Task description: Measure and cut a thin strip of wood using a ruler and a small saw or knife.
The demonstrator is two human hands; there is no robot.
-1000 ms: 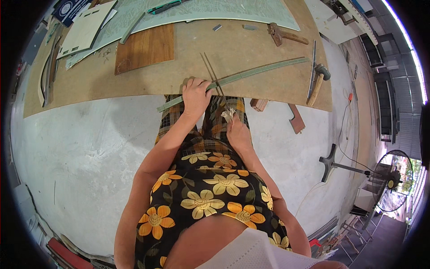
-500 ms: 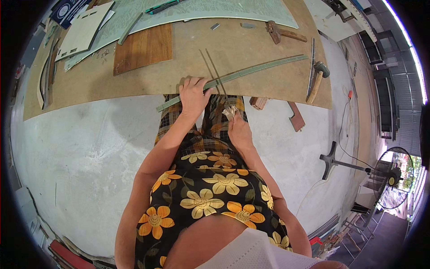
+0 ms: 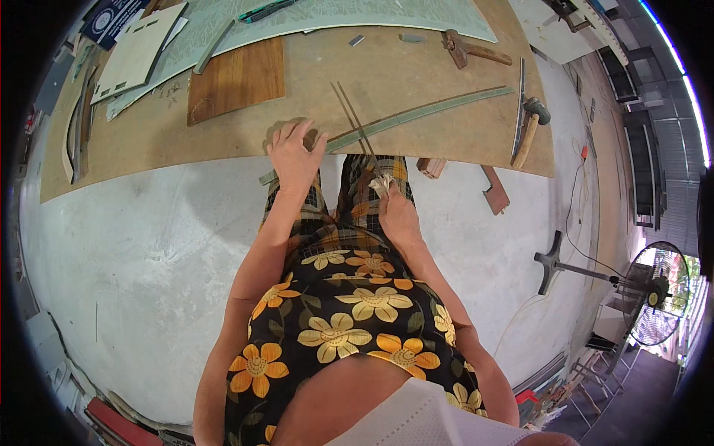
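Note:
A long thin green strip [image 3: 416,113] lies aslant on the brown table, its left end jutting past the near edge. My left hand [image 3: 296,157] is over the strip's left part, its fingers spread and curved and its thumb apart. Whether the palm touches the strip is hard to tell. Off the table's near edge, my right hand [image 3: 399,215] is closed around the pale, wrapped end of a thin dark metal rod [image 3: 355,117]. That rod reaches forward across the strip, with a shadow line beside it.
At the table's right are a rusty-headed hammer [image 3: 476,53], a mallet [image 3: 529,132] and a narrow metal bar [image 3: 518,104]. A brown wooden board [image 3: 238,80] and a large pale green sheet [image 3: 357,18] lie farther back. A standing fan [image 3: 654,291] is at right.
My left hand has shifted left along the strip, and its fingers have lifted and spread. My right hand keeps the rod in nearly the same place.

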